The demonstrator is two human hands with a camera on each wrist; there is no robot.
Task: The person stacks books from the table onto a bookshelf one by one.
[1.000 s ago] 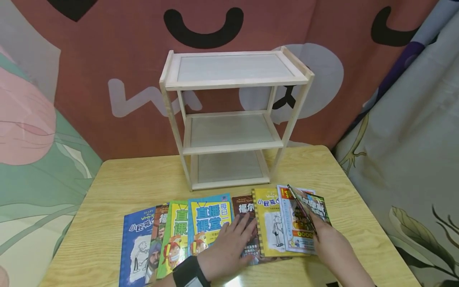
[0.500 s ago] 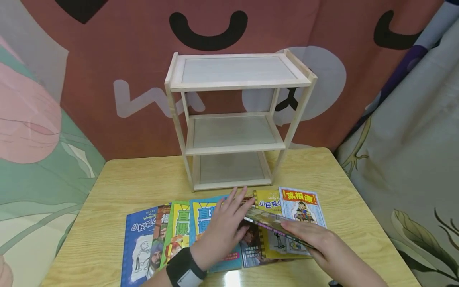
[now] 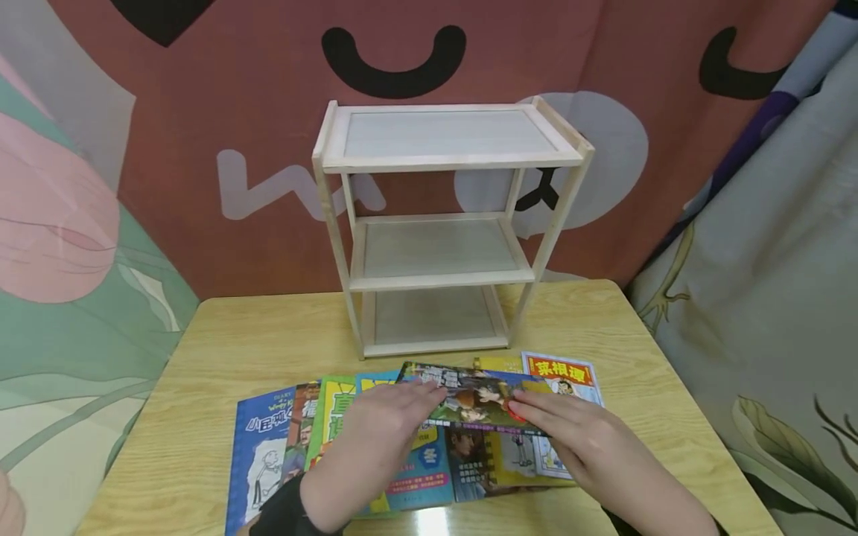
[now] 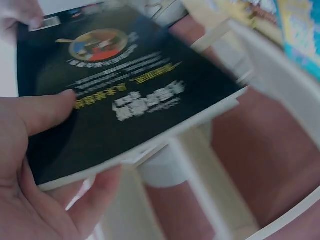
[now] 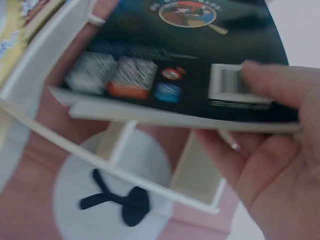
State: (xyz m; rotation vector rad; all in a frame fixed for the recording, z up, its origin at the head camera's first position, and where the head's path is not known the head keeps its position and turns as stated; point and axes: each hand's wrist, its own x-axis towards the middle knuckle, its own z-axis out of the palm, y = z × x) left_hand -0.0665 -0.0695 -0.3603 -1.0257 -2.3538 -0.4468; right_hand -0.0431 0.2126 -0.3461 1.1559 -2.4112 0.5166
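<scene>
A dark-covered paperback book (image 3: 476, 398) is held sideways above the row of other books. My left hand (image 3: 375, 439) grips its left end and my right hand (image 3: 590, 439) grips its right end. From the left wrist, its black back cover (image 4: 110, 115) shows with the thumb pressed on it and fingers on the other face. The right wrist view has the right thumb over the barcode (image 5: 232, 82). Beneath lie overlapping books: a blue book (image 3: 258, 454) at the left, a light-blue book (image 3: 425, 476) in the middle, and a red-titled book (image 3: 559, 370) at the right.
A pale wooden three-tier shelf (image 3: 439, 283) stands behind the books on the wood-grain table (image 3: 268, 335). Behind it hangs a reddish printed cloth (image 3: 255, 246); a grey patterned curtain (image 3: 751, 320) drapes along the right side.
The right hand has lifted the dark book off the right end and carried it left, turning it sideways. My left hand has risen from the books and now grips its other end.
</scene>
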